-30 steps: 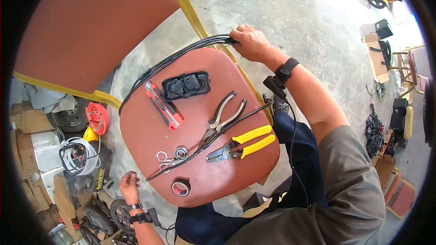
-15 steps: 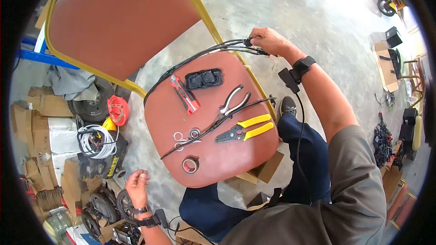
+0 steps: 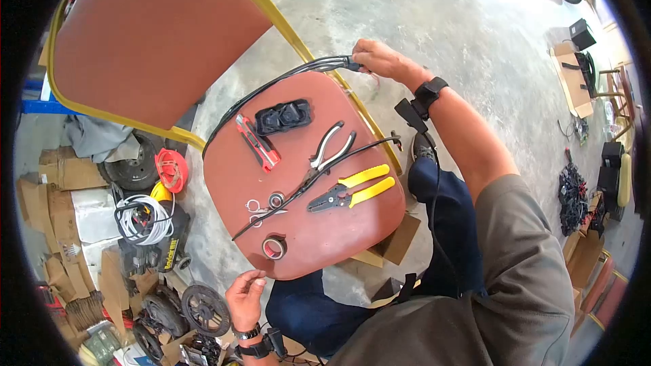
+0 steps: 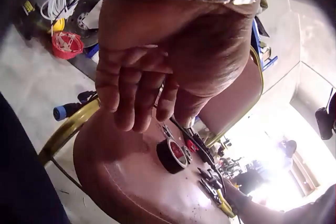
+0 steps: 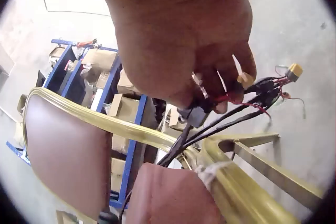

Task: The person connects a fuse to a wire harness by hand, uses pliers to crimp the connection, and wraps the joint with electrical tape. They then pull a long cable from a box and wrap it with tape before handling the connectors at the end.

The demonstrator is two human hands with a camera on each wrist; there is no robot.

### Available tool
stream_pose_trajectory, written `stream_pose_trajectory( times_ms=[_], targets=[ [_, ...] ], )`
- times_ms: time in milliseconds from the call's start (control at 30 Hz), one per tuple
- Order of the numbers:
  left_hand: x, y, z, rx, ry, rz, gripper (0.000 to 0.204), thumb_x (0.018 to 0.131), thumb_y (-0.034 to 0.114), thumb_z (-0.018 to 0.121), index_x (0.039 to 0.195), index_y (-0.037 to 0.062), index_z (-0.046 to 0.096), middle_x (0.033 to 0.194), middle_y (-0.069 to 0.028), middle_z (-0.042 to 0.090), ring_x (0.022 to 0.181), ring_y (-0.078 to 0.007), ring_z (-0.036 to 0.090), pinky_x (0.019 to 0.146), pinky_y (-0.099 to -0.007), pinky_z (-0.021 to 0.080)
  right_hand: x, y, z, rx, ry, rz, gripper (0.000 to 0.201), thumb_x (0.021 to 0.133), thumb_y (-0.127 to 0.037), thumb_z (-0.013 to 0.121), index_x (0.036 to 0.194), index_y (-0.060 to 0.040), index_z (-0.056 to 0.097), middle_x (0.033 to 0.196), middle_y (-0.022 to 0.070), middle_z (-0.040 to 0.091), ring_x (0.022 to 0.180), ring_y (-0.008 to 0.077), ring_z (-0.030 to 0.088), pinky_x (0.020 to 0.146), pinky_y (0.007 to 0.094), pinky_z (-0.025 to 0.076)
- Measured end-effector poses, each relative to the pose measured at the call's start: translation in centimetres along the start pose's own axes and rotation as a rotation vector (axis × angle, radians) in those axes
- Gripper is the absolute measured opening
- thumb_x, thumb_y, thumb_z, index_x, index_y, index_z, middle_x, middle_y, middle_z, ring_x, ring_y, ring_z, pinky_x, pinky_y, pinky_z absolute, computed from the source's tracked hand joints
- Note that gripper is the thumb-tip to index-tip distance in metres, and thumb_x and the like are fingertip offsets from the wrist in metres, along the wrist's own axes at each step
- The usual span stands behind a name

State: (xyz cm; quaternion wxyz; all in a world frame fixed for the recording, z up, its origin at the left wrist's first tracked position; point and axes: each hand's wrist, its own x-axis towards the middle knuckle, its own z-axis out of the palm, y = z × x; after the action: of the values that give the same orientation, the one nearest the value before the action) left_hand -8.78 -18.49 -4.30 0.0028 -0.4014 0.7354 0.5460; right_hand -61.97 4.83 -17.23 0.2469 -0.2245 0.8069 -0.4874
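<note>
Head view: the left hand (image 3: 245,298) has come in since half a second ago, from well off the chair seat (image 3: 325,257) to just beside its front edge; touching or not, cannot tell. Right hand (image 3: 381,59) remains out past the far corner, gripping the end of the black cable bundle (image 3: 322,64), whose strands, splayed half a second back, now lie closer together. Bundle follows the seat's back edge. Single black cable (image 3: 359,152), wire strippers (image 3: 340,198) and utility knife (image 3: 258,144) lie on the seat as before. My reading: right hand does the holding alone; left is free, nearer the work. Right arm reaches out long, left forearm low by the knee. Left wrist view: palm seen, fingers side by side, loosely bent, nothing held that I can see; electrical tape roll (image 4: 170,158) on the seat past the fingertips. Right wrist view: fingers curled over the bundle, thumb side against a dark connector (image 5: 194,116); exact pinch hidden. Thin wires poke between the fingers; yellow connector (image 5: 295,71) hangs beyond, apart from the hand.
</note>
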Motion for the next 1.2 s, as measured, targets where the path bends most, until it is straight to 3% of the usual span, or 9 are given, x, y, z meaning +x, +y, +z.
stream_pose_trajectory(
  times_ms=[100,233,333,433,700,867,967,1067,1200],
  targets=[
    [0.0,0.3,0.8,0.042,-0.021,-0.012,0.021,0.088,0.000,0.068,0.108,-0.0030,0.067,0.102,-0.0094,0.071,0.094,-0.0140,0.065,0.083,-0.0273,0.053,-0.6,-0.7,0.2,0.111,-0.022,-0.077,0.039,0.087,-0.035,0.060,0.104,-0.0010,0.070,0.082,0.0164,0.069,0.076,0.0274,0.064,0.070,0.0399,0.052],
    [-1.0,0.7,1.1,0.047,-0.030,0.030,0.021,0.088,-0.002,0.068,0.109,-0.0032,0.066,0.102,-0.0096,0.071,0.094,-0.0141,0.066,0.085,-0.0274,0.053,-1.9,-5.3,-0.5,-0.518,-0.190,-0.175,0.049,0.088,-0.045,0.060,0.092,0.0023,0.071,0.073,0.0195,0.066,0.075,0.0317,0.066,0.071,0.0430,0.051],
    [-2.6,0.0,0.7,0.018,-0.014,0.082,0.021,0.088,-0.001,0.068,0.109,-0.0022,0.067,0.101,-0.0078,0.071,0.089,-0.0118,0.065,0.081,-0.0261,0.053,-2.9,-11.0,-0.7,-0.456,-0.137,-0.025,0.047,0.091,-0.042,0.060,0.086,0.0044,0.066,0.072,0.0200,0.064,0.064,0.0299,0.059,0.065,0.0417,0.049],
    [-4.7,-0.4,0.4,-0.046,0.027,0.091,0.020,0.088,0.000,0.068,0.108,-0.0011,0.068,0.097,-0.0045,0.071,0.084,-0.0093,0.063,0.078,-0.0250,0.052,-3.8,-16.9,0.1,-0.474,0.035,-0.434,0.040,0.090,-0.036,0.061,0.085,0.0026,0.066,0.068,0.0189,0.061,0.064,0.0324,0.059,0.064,0.0425,0.048],
    [-8.1,-3.9,-2.6,-0.152,0.336,0.252,0.039,0.088,0.005,0.071,0.124,0.0000,0.058,0.108,-0.0050,0.066,0.081,-0.0092,0.061,0.074,-0.0252,0.051,-14.7,-34.0,12.1,-0.520,-0.232,-1.015,0.039,0.088,-0.042,0.061,0.085,-0.0031,0.066,0.087,0.0192,0.067,0.084,0.0407,0.064,0.076,0.0480,0.051],
    [-8.4,-5.9,-4.1,-0.032,0.705,0.297,0.063,0.087,0.011,0.073,0.141,0.0018,0.043,0.122,-0.0088,0.061,0.078,-0.0100,0.060,0.071,-0.0259,0.051,-22.9,-35.2,19.5,-0.485,-0.463,-1.181,0.041,0.089,-0.042,0.061,0.083,-0.0020,0.063,0.085,0.0201,0.064,0.084,0.0426,0.062,0.074,0.0507,0.050],
    [-8.8,-7.1,-4.7,-0.047,0.738,0.367,0.070,0.087,0.014,0.074,0.146,0.0027,0.038,0.128,-0.0108,0.057,0.075,-0.0109,0.061,0.068,-0.0265,0.051,-27.8,-35.0,20.7,-0.409,-0.549,-1.190,0.039,0.089,-0.041,0.063,0.086,-0.0019,0.062,0.086,0.0198,0.063,0.083,0.0424,0.062,0.073,0.0509,0.049],
    [-9.1,-8.0,-5.2,-0.142,0.545,0.282,0.076,0.088,0.017,0.074,0.150,0.0039,0.032,0.120,-0.0104,0.062,0.073,-0.0106,0.060,0.066,-0.0267,0.051,-31.3,-34.0,21.2,-0.389,-0.592,-1.217,0.038,0.087,-0.040,0.065,0.087,-0.0029,0.061,0.087,0.0178,0.061,0.083,0.0416,0.062,0.073,0.0503,0.049],
    [-6.7,-9.4,-5.6,-0.501,0.454,0.234,0.036,0.092,0.015,0.070,0.123,0.0001,0.063,0.093,-0.0056,0.069,0.075,-0.0092,0.060,0.066,-0.0251,0.050,-34.2,-32.0,21.1,-0.509,-0.641,-1.184,0.035,0.087,-0.039,0.066,0.091,-0.0036,0.061,0.088,0.0165,0.061,0.087,0.0397,0.063,0.074,0.0495,0.050]
  ],
)
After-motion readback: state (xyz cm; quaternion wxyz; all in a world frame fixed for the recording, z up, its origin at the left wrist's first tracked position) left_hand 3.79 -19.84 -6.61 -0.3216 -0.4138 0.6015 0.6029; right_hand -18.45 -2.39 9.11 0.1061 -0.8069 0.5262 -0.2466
